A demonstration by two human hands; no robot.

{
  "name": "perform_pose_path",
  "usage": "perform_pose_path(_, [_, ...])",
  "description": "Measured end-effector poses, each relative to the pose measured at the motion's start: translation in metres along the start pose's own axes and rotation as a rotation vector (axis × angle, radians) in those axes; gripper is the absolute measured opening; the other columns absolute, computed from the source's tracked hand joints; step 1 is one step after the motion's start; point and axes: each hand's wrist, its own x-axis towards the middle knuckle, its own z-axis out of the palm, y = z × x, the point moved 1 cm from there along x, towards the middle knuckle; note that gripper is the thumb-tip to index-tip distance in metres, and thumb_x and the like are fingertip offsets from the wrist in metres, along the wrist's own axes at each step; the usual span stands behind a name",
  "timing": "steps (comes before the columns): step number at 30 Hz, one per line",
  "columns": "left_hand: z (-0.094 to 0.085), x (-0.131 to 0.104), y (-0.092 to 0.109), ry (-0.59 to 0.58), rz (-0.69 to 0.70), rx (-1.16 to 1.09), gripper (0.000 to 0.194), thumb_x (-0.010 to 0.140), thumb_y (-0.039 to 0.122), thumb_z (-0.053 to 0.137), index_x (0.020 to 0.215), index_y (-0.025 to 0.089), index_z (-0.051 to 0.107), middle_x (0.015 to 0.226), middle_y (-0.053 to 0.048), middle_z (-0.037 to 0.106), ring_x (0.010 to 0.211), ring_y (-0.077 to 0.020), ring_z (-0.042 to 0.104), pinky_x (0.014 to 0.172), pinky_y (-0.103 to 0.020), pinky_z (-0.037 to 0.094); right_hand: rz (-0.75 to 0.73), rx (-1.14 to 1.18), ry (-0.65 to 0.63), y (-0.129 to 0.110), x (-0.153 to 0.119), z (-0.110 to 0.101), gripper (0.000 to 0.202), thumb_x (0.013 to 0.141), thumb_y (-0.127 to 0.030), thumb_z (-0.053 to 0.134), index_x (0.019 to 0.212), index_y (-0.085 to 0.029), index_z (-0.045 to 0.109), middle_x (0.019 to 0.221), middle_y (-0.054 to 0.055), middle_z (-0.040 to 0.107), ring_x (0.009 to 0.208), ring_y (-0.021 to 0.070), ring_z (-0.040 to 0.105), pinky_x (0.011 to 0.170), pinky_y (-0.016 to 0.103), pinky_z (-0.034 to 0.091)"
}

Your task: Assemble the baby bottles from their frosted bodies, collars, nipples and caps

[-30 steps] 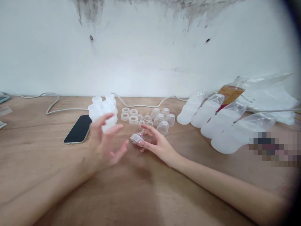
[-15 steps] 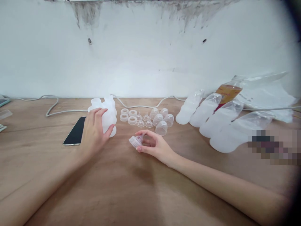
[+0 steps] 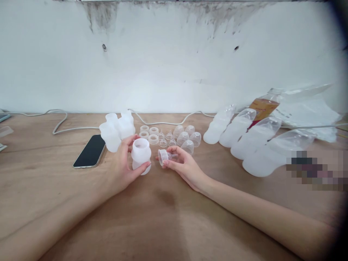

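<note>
My left hand (image 3: 123, 168) is wrapped round a frosted white bottle (image 3: 141, 156), upright with its open mouth on top. Just to its right, my right hand (image 3: 185, 165) pinches a clear ring with a nipple in it (image 3: 164, 158); the ring's threaded side faces the bottle, a small gap apart. Behind my hands lie several clear rings (image 3: 153, 139), several clear nipples (image 3: 169, 136) and several clear domed caps (image 3: 195, 138). More frosted bottles (image 3: 111, 136) stand behind my left hand.
A black phone (image 3: 89, 152) lies at the left. Several capped bottles (image 3: 257, 159) lean in a row at the right, near a bottle with an orange label (image 3: 263, 107) and a white plastic bag (image 3: 310, 112). A white cable (image 3: 165, 122) runs along the wall.
My left hand has brought one bottle out from the group, right and toward me. My right hand has moved slightly right and up and turned the ring's threaded side toward the bottle.
</note>
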Motion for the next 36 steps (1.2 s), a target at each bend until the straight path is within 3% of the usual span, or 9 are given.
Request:
perform_pose_path(4, [0.007, -0.002, -0.009, -0.205, -0.139, -0.116, 0.048, 0.071, 0.037, 0.058, 0.113, 0.02, 0.04, 0.101, -0.005, 0.058, 0.093, -0.0198, 0.056, 0.078, -0.033, 0.047, 0.027, 0.157, -0.027, -0.006, -0.001, 0.0, 0.031, 0.069, -0.024, 0.065, 0.09, -0.019, 0.043, 0.095, 0.005, 0.058, 0.089, 0.0165, 0.059, 0.078, 0.03, 0.044])
perform_pose_path(10, [-0.002, 0.005, -0.007, -0.407, -0.084, -0.237, 0.065, 0.069, 0.039, 0.061, 0.126, 0.025, 0.031, 0.124, -0.007, 0.046, 0.112, -0.023, 0.046, 0.086, -0.036, 0.043, 0.117, 0.258, -0.109, -0.011, 0.001, -0.008, 0.022, 0.078, -0.027, 0.055, 0.096, -0.017, 0.048, 0.105, 0.007, 0.056, 0.095, 0.0146, 0.056, 0.079, 0.027, 0.044])
perform_pose_path(12, [-0.002, 0.005, -0.007, -0.384, -0.135, -0.206, 0.066, 0.066, 0.039, 0.063, 0.123, 0.023, 0.033, 0.116, -0.007, 0.053, 0.105, -0.0224, 0.051, 0.082, -0.035, 0.045, 0.128, 0.273, -0.109, -0.01, 0.002, -0.011, 0.022, 0.078, -0.028, 0.054, 0.096, -0.018, 0.049, 0.105, 0.006, 0.056, 0.092, 0.013, 0.056, 0.079, 0.026, 0.044])
perform_pose_path(17, [0.0, 0.001, -0.008, -0.309, -0.157, -0.045, 0.036, 0.067, 0.041, 0.061, 0.095, 0.022, 0.048, 0.091, -0.001, 0.06, 0.082, -0.0174, 0.058, 0.066, -0.028, 0.047, 0.115, 0.256, -0.071, -0.007, 0.004, -0.011, 0.023, 0.074, -0.026, 0.059, 0.093, -0.019, 0.049, 0.101, 0.004, 0.055, 0.085, 0.0112, 0.056, 0.078, 0.027, 0.046])
perform_pose_path(20, [0.002, -0.001, -0.008, -0.284, -0.138, 0.018, 0.036, 0.068, 0.043, 0.06, 0.096, 0.023, 0.049, 0.089, 0.001, 0.061, 0.077, -0.0161, 0.058, 0.063, -0.026, 0.046, 0.009, 0.15, -0.045, -0.005, 0.003, -0.01, 0.034, 0.068, -0.021, 0.064, 0.099, -0.021, 0.048, 0.103, 0.003, 0.051, 0.084, 0.0111, 0.054, 0.078, 0.029, 0.046])
perform_pose_path(24, [0.002, -0.003, -0.006, -0.223, -0.002, 0.051, 0.036, 0.069, 0.04, 0.06, 0.1, 0.024, 0.051, 0.097, -0.001, 0.057, 0.086, -0.017, 0.056, 0.074, -0.028, 0.044, -0.199, -0.108, -0.102, -0.004, -0.001, -0.008, 0.045, 0.066, -0.016, 0.065, 0.107, -0.024, 0.047, 0.112, 0.003, 0.045, 0.091, 0.0123, 0.052, 0.085, 0.031, 0.044])
perform_pose_path(28, [-0.004, -0.002, -0.002, -0.305, 0.011, 0.04, 0.032, 0.075, 0.037, 0.055, 0.104, 0.025, 0.051, 0.1, -0.002, 0.054, 0.088, -0.0156, 0.055, 0.075, -0.026, 0.043, -0.356, -0.266, -0.18, -0.005, -0.005, -0.006, 0.038, 0.07, -0.012, 0.061, 0.105, -0.023, 0.051, 0.113, 0.004, 0.044, 0.105, 0.0154, 0.045, 0.091, 0.032, 0.04])
perform_pose_path(32, [-0.006, -0.003, -0.001, -0.338, 0.033, 0.04, 0.032, 0.077, 0.038, 0.052, 0.105, 0.023, 0.052, 0.096, -0.001, 0.056, 0.082, -0.014, 0.056, 0.07, -0.024, 0.044, -0.336, -0.329, -0.187, -0.008, -0.007, -0.005, 0.038, 0.07, -0.013, 0.061, 0.105, -0.022, 0.05, 0.112, 0.004, 0.047, 0.104, 0.0161, 0.047, 0.09, 0.035, 0.041])
perform_pose_path(36, [0.001, -0.009, -0.007, -0.196, 0.126, 0.107, 0.04, 0.073, 0.041, 0.057, 0.108, 0.023, 0.051, 0.1, -0.003, 0.054, 0.086, -0.0148, 0.055, 0.075, -0.025, 0.045, -0.277, -0.438, -0.118, -0.011, -0.007, -0.004, 0.038, 0.066, -0.018, 0.066, 0.102, -0.021, 0.052, 0.107, 0.005, 0.053, 0.1, 0.0177, 0.051, 0.081, 0.032, 0.046])
